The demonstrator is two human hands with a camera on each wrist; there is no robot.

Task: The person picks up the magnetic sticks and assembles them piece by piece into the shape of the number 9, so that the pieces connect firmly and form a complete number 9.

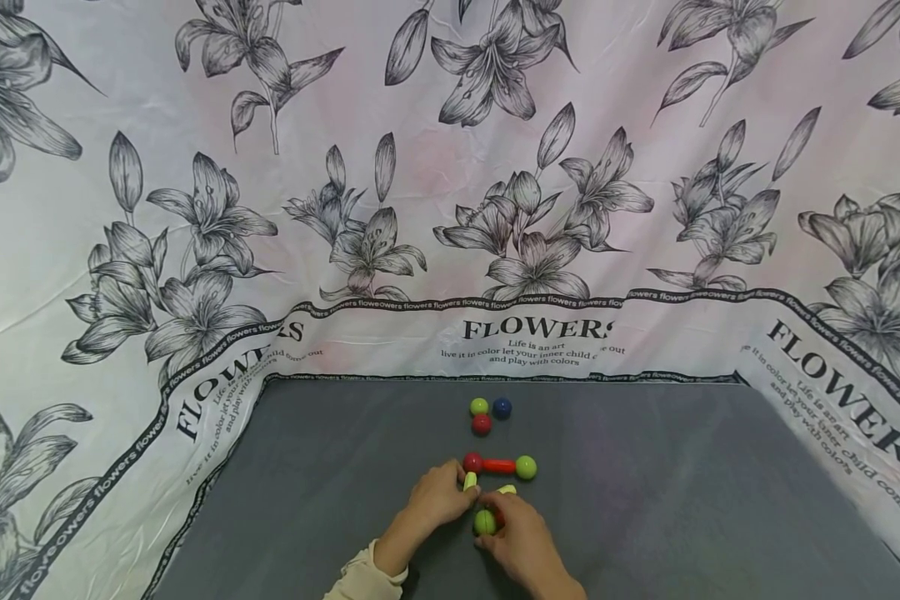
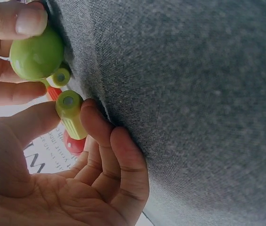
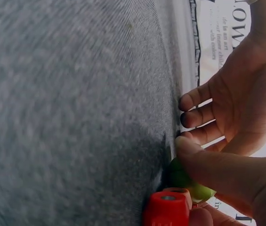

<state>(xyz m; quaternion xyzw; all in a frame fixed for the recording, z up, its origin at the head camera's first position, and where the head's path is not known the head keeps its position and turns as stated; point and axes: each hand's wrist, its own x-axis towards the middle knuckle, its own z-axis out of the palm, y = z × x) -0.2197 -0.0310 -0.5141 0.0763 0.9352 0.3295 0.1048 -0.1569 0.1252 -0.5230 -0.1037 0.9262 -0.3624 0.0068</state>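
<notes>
My left hand [image 1: 441,495] pinches a short yellow-green rod [image 2: 71,115] between thumb and fingertips; a grey disc shows in its end. Close by on the right, my right hand [image 1: 523,537] grips a glossy green ball [image 1: 484,522], with the thumb on it in the left wrist view. A red rod [image 3: 166,209] lies beside that ball in the right wrist view; whether they join is hidden. Another yellow-green rod [image 1: 507,489] shows just past the right fingers. Beyond both hands, a red rod [image 1: 499,466] lies between a red ball [image 1: 472,462] and a green ball [image 1: 526,467], touching both.
Farther back on the grey cloth surface [image 1: 345,467] sit a green ball [image 1: 479,407], a dark blue ball [image 1: 502,407] and a red ball [image 1: 482,424], close together. A white flower-printed curtain [image 1: 390,342] borders the surface at the back and sides.
</notes>
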